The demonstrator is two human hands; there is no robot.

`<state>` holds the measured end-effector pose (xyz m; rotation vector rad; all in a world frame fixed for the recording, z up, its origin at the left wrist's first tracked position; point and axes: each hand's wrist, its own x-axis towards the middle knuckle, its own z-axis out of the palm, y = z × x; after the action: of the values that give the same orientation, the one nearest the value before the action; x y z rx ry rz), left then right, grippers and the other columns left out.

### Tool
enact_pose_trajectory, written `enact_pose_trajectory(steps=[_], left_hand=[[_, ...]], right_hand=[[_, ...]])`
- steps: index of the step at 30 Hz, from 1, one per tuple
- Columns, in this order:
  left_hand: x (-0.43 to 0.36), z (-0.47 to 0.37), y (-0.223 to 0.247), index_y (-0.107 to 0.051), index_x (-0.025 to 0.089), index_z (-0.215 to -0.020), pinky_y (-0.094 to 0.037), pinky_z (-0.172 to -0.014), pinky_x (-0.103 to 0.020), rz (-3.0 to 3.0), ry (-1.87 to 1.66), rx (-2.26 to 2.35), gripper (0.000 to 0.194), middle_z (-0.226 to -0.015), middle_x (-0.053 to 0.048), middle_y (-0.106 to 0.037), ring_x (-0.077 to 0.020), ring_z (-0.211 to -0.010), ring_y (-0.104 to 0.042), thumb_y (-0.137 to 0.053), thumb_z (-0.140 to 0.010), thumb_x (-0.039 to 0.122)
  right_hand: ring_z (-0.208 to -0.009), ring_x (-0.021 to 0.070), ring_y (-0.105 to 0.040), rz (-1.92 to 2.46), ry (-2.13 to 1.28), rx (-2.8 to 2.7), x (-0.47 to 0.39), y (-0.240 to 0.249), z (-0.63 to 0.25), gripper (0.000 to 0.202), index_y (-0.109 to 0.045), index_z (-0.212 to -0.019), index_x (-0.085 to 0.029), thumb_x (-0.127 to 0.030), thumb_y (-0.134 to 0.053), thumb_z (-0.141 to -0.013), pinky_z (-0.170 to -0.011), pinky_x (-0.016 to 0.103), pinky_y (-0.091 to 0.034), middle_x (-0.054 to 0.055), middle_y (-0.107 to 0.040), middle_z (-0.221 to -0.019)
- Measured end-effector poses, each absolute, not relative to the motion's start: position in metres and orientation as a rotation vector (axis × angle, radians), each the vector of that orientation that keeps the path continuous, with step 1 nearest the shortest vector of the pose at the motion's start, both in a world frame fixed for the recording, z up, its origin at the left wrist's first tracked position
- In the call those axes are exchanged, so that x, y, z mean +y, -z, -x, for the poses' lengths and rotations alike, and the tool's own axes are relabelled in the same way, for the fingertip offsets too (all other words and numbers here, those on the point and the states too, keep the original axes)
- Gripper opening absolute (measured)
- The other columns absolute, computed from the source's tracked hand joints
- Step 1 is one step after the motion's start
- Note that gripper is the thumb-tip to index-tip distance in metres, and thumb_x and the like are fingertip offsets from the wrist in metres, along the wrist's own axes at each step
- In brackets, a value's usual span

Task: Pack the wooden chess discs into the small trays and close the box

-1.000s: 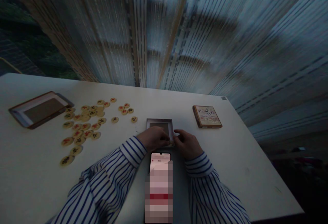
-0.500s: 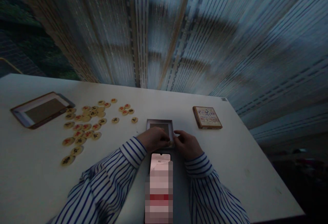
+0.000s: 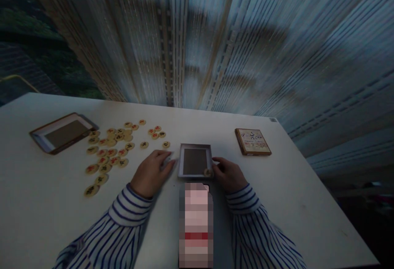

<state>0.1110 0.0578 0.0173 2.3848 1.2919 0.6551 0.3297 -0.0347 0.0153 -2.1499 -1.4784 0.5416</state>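
Note:
A small open box (image 3: 181, 161) lies in front of me, with one round Chinese chess piece (image 3: 208, 172) in its near right corner. To its left, my left hand (image 3: 150, 172) hovers or rests by the table with thumb and fingers apart, holding nothing. My right hand (image 3: 230, 174) is at the box's right wall, its curled index finger and thumb against the edge. Many more wooden pieces (image 3: 111, 152), with red or black characters, are scattered to the left. Some of them overlap.
A larger open box part (image 3: 38, 144) sits at the far left. A closed box with printed characters (image 3: 253, 142) is at the right. Nearest me lies a phone (image 3: 207, 188), its screen mostly blurred out. A string curtain (image 3: 197, 47) hangs behind the white table (image 3: 277, 211).
My left hand has withdrawn leftward from inside the small box, and its fingers have spread. A piece now shows in the box's corner. My right hand stays at the box's side.

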Motion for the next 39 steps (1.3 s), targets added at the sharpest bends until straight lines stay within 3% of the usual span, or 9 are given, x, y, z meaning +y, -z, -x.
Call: enact_pose_trajectory(steps=[6,9,12,23,32,39], left_hand=[[0.043,-0.1,0.002,-0.061,0.012,-0.105,-0.053,-0.071,-0.03,-2.307,-0.628,1.09,0.041,-0.102,-0.011,-0.065,-0.0162,-0.073,-0.063,-0.049,-0.077,0.04],[0.039,-0.101,0.009,-0.062,0.013,-0.104,-0.053,-0.075,-0.032,-2.347,-0.672,1.066,0.039,-0.103,-0.012,-0.066,-0.0182,-0.079,-0.064,-0.052,-0.076,0.038],[0.036,-0.1,0.014,-0.064,0.014,-0.101,-0.053,-0.076,-0.033,-2.398,-0.748,1.04,0.034,-0.098,-0.012,-0.068,-0.02,-0.084,-0.064,-0.052,-0.077,0.035],[0.036,-0.095,0.023,-0.064,0.016,-0.099,-0.053,-0.067,-0.027,-2.406,-0.835,1.036,0.027,-0.073,-0.004,-0.069,-0.015,-0.067,-0.063,-0.051,-0.078,0.028],[0.031,-0.095,0.018,-0.061,0.015,-0.103,-0.052,-0.065,-0.028,-2.322,-0.853,1.066,0.032,-0.077,-0.005,-0.066,-0.0153,-0.068,-0.061,-0.052,-0.077,0.032],[0.03,-0.092,0.013,-0.064,0.015,-0.087,-0.051,-0.065,-0.027,-2.333,-0.88,1.095,0.018,-0.076,-0.006,-0.067,-0.015,-0.068,-0.061,-0.052,-0.076,0.024]], right_hand=[[-0.067,0.0168,-0.063,2.16,-0.544,-1.465,-0.034,-0.014,-0.327,0.033,-0.063,-0.104,-0.016,-0.029,-0.047,-0.079,-0.062,0.027,-0.044,0.004,-0.069,-0.072],[-0.065,0.0164,-0.063,2.161,-0.532,-1.474,-0.034,-0.014,-0.326,0.033,-0.063,-0.104,-0.016,-0.03,-0.046,-0.079,-0.06,0.026,-0.044,0.004,-0.069,-0.07],[-0.064,0.0164,-0.062,2.151,-0.54,-1.48,-0.033,-0.013,-0.324,0.034,-0.063,-0.105,-0.015,-0.03,-0.046,-0.079,-0.059,0.026,-0.043,0.004,-0.069,-0.07],[-0.064,0.0161,-0.062,2.114,-0.501,-1.512,-0.033,-0.01,-0.318,0.032,-0.063,-0.103,-0.016,-0.029,-0.045,-0.079,-0.06,0.026,-0.043,0.004,-0.07,-0.071],[-0.066,0.0161,-0.062,2.086,-0.496,-1.46,-0.033,-0.008,-0.319,0.035,-0.061,-0.105,-0.016,-0.033,-0.044,-0.079,-0.063,0.027,-0.045,0.003,-0.069,-0.072],[-0.066,0.0168,-0.059,2.005,-0.281,-1.472,-0.03,-0.009,-0.322,0.026,-0.061,-0.074,-0.018,-0.035,-0.042,-0.075,-0.064,0.029,-0.044,0.005,-0.065,-0.071]])
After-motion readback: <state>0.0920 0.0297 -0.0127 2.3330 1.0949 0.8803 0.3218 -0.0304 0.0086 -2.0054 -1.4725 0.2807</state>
